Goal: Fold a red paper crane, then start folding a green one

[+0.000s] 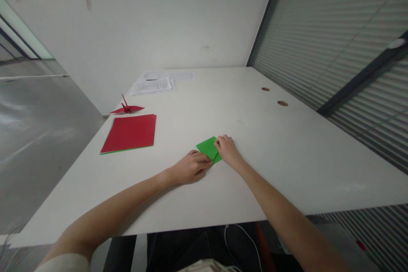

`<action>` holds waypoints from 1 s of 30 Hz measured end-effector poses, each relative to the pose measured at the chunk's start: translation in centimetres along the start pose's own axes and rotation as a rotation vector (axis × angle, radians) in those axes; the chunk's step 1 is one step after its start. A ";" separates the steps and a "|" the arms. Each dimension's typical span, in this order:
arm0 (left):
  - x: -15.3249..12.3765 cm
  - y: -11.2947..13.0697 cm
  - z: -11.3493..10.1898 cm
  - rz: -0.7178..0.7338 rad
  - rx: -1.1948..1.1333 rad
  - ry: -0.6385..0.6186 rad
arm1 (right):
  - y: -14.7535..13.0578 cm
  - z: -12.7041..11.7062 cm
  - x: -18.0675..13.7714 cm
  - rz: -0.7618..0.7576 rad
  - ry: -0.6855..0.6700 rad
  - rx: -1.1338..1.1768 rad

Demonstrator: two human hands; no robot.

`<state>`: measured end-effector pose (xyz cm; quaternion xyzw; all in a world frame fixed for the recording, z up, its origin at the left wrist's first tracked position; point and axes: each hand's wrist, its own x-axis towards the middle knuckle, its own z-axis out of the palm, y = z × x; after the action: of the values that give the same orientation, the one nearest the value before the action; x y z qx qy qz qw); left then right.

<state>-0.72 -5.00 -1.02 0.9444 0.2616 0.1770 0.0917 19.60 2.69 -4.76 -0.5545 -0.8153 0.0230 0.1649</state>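
Note:
A small folded piece of green origami paper (208,147) lies on the white table between my hands. My left hand (193,166) rests at its lower left edge, fingers curled together and pressing on the near corner. At the right side, my right hand (227,148) pinches the paper's edge between thumb and fingers. A crease or flap line shows on the paper near the right fingers. Parts of its lower and right edges are hidden beneath my fingers.
A stack of square paper (132,131), red on top with green beneath, lies to the left. Behind it stands a red folded paper crane (127,109). Printed sheets (153,86) lie farther back by the wall. Two round holes (282,103) pierce the table at right.

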 end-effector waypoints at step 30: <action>0.1 -0.1 0.3 -0.055 -0.011 -0.020 | -0.2 -0.2 0.1 0.023 -0.016 0.017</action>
<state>-0.62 -4.89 -1.28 0.9380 0.2854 0.1666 0.1044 19.42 2.64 -4.48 -0.5622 -0.8099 0.0363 0.1630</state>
